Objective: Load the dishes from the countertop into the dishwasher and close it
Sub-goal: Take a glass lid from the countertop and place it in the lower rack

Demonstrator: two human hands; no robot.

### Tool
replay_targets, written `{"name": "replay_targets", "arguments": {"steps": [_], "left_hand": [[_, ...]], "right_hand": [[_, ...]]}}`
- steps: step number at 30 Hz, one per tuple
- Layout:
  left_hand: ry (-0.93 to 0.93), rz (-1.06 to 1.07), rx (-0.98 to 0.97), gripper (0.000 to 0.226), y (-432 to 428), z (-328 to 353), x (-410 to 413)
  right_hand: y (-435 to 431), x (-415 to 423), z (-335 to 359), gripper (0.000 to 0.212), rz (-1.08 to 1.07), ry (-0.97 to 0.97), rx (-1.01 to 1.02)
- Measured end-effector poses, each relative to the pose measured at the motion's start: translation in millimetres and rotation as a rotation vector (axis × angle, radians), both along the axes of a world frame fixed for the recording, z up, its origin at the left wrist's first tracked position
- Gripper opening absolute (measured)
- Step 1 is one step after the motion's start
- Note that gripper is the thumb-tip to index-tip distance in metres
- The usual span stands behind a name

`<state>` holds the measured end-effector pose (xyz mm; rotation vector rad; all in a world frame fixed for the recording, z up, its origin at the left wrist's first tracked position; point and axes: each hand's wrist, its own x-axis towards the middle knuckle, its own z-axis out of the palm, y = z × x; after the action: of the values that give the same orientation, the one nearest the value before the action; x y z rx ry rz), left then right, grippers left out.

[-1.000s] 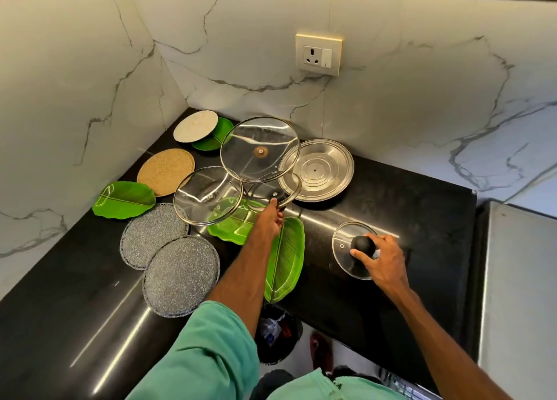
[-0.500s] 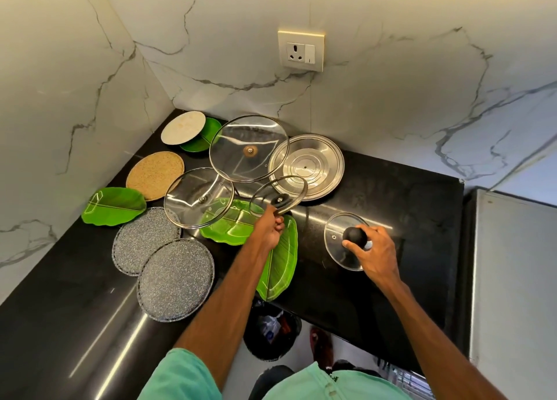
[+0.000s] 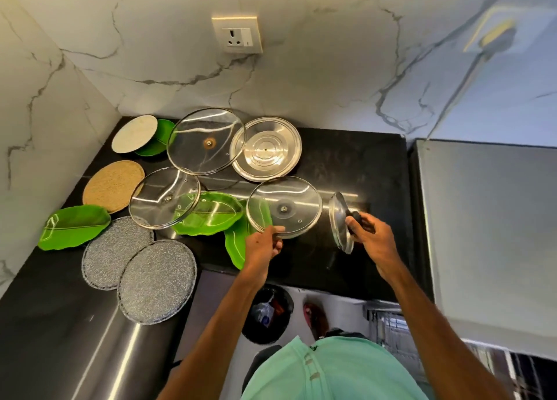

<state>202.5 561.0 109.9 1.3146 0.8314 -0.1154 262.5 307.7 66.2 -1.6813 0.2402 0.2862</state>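
Head view. No brand, label or legible writing shows on any item.

The left hand is closed on the near rim of a glass lid, thumb on top, holding it lifted and tilted toward the camera. The right hand is closed around the black knob of a small glass lid, which stands nearly on edge above the black tabletop.

Remaining dishes lie on the tabletop:
- A steel lid and a large glass lid near the back wall, rims overlapping.
- A medium glass lid overlapping a green leaf plate.
- A second green leaf plate at the front edge, partly under the left hand.
- A third green leaf plate at the left.
- Two grey speckled round mats, overlapping, toward the front left edge.
- A tan round mat and a white disc over a green plate in the corner.

Open room: the right half of the tabletop is bare up to its right edge, which meets a grey appliance side. A wall socket sits above. The dishwasher cannot be identified with certainty.
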Motion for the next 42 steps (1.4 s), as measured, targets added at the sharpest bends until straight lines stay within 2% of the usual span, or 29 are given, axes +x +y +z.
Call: {"name": "replay_targets", "arguments": {"steps": [2, 5, 9, 12, 17, 23, 29, 36, 40, 42], "left_hand": [[-0.044, -0.089, 0.008, 0.024, -5.3, 7.2, -21.2], [-0.11, -0.213, 0.042, 0.023, -15.8, 13.2, -58.6], [-0.142, -0.377, 0.012, 0.026, -28.7, 17.2, -116.3], [-0.141, -0.5, -0.029, 0.025, -35.1, 15.4, -167.9], [-0.076, -0.615, -0.101, 0.018, -50.6, 5.6, -249.9], [-0.005, -0.831, -0.165, 0.025, -82.5, -10.7, -307.5], [0.022, -0.932, -0.167, 0.028, -134.6, -8.7, -340.8], [0.102, -0.95, -0.161, 0.046, -219.7, -16.9, -378.9], [0.13, -0.91, -0.13, 0.034, -280.7, -35.6, -404.6], [0.148, -0.885, -0.103, 0.021, -312.4, -53.7, -416.9]], "right_hand": [[-7.9, -30.1, 3.8, 0.048, -0.092, 0.07, 0.272], [-16.3, -76.9, 10.8, 0.046, -0.206, 0.136, 0.468], [-20.7, -152.7, 12.6, 0.058, -0.259, 0.169, 0.541], [-21.0, -226.1, 11.6, 0.036, -0.35, 0.176, 0.609], [-26.8, -344.6, 16.6, 0.035, -0.474, 0.195, 0.694], [-62.4, -443.1, 16.1, 0.037, -0.593, 0.144, 0.772], [-94.6, -499.7, -2.3, 0.048, -0.626, 0.073, 0.824], [-164.2, -540.4, -23.2, 0.058, -0.617, 0.075, 0.935], [-226.7, -546.4, -57.4, 0.1, -0.654, 0.201, 0.969], [-260.3, -547.9, -78.4, 0.095, -0.657, 0.291, 0.993]]}}
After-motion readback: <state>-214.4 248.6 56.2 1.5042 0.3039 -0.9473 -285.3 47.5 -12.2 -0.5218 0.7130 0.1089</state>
